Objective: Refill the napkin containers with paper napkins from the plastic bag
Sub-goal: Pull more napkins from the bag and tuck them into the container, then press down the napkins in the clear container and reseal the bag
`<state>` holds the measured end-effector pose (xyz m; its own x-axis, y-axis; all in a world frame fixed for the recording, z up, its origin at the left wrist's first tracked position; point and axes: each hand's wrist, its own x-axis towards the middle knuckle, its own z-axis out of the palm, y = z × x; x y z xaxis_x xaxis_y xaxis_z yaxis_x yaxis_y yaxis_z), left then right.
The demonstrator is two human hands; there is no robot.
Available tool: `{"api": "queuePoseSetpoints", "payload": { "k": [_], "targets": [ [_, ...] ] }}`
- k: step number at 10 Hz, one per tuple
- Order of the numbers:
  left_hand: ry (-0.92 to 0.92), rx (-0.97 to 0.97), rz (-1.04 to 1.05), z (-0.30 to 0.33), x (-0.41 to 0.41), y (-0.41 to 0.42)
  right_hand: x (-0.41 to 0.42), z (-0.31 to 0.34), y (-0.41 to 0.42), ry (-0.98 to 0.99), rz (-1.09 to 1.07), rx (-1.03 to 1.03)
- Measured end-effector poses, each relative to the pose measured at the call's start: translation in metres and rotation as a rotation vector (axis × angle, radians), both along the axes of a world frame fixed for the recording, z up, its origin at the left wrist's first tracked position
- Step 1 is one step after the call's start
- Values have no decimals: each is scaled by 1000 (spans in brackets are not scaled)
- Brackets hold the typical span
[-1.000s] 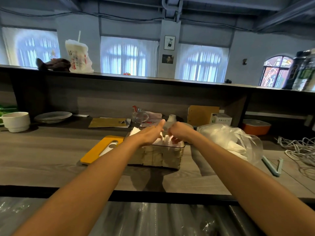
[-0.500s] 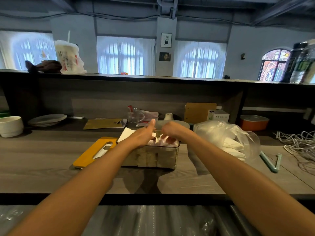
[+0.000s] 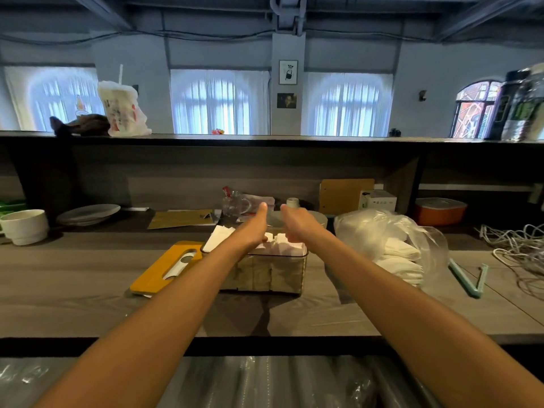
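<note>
A clear napkin container (image 3: 265,275) stands mid-counter, packed with white paper napkins (image 3: 284,241) that rise above its rim. Both my hands are on top of that stack. My left hand (image 3: 254,228) has its thumb stretched forward and its fingers curled down into the napkins. Just to its right, my right hand (image 3: 297,223) also curls its fingers into them, thumb up. One napkin (image 3: 217,238) sticks out at the container's left corner. The plastic bag (image 3: 382,240) lies to the right and holds more folded napkins (image 3: 400,257).
The container's yellow slotted lid (image 3: 167,267) lies flat at its left. Behind it are a glass mug (image 3: 235,206), papers and boxes. A white cup (image 3: 25,226) and plate (image 3: 88,213) sit far left; a green clip (image 3: 468,278) and tangled cables (image 3: 515,248) sit right.
Both hands stay on the napkins in the container, with only small shifts. My right thumb has lifted. The camera has moved slightly.
</note>
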<state>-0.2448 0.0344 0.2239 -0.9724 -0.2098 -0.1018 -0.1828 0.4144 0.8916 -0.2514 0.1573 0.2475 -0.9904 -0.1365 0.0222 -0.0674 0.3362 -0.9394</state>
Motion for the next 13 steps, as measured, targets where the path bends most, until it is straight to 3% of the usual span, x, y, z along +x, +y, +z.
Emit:
{"api": "queuePoseSetpoints", "payload": {
  "k": [2,3,5,7,9,10,12,13],
  "targets": [
    [373,146,93,11,25,27,6,1,19,206,-89,-345],
    [467,388,16,16,39,61,21,3,39,296,-146,-497],
    [532,507,-81,-5,56,129,38,-20,102,449,-299,-556],
    [481,430,-213,-51,42,181,24,-68,190,427,-489,-481],
    [469,-11,-460,-78,19,211,-14,-87,245,358,-232,-135],
    [469,-54,-427,-76,4,223,-38,-87,255,211,-61,78],
    [416,98,-307,-82,-32,224,-54,-112,269,159,187,337],
    [399,209,-279,-82,-39,220,-62,-117,273,239,249,557]
  ]
}}
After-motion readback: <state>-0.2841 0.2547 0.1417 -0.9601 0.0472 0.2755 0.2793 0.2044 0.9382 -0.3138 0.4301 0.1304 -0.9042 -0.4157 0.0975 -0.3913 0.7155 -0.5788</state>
